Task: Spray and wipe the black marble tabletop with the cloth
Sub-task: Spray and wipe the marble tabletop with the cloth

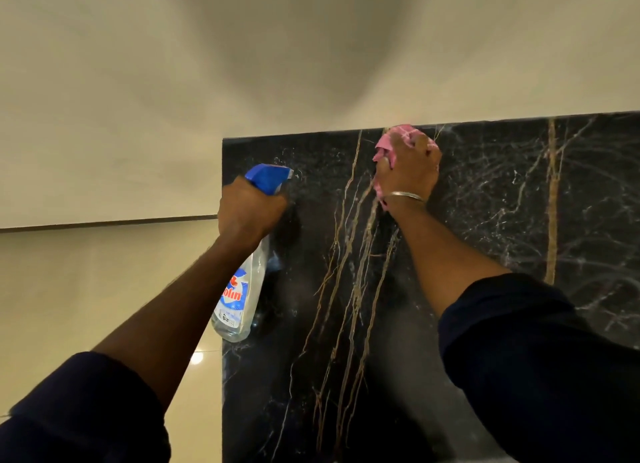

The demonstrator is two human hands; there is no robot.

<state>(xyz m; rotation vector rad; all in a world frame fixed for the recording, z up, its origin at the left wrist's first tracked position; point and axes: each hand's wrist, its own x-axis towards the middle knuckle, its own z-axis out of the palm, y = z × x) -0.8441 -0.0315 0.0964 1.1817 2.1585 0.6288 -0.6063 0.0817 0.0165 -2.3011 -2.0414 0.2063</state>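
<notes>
Cloth [398, 138], pink and bunched, sits right at the far edge of the black marble desk [502, 227], pinned to the stone under the right hand [408, 173]. The fingers [425, 146] are curled down over it, gripping and pressing at once, with a thin bangle [407, 195] at the wrist. On the other side, the left hand [251, 209] is wrapped round the neck of the spray bottle [242, 289]. Its blue nozzle [268, 178] is aimed over the desk's far left corner and its clear body hangs along the left edge. Whether a finger is on the trigger I cannot tell; that side of the hand is hidden. Pale specks that look like spray show just past the nozzle.

Now the geometry. The cloth is as far forward as it can go, because beyond it there is only the pale wall [311, 64]. The wet-looking patch lies to the cloth's left, near the corner, so I'd expect a sweep left, or a pull back toward the body along the gold veins [353, 254]. Open marble runs wide to the right and on the near side. The one to watch is the left edge. The desk drops off to the glossy floor [104, 306] there, and the bottle hand stands in the path of a leftward stroke.
</notes>
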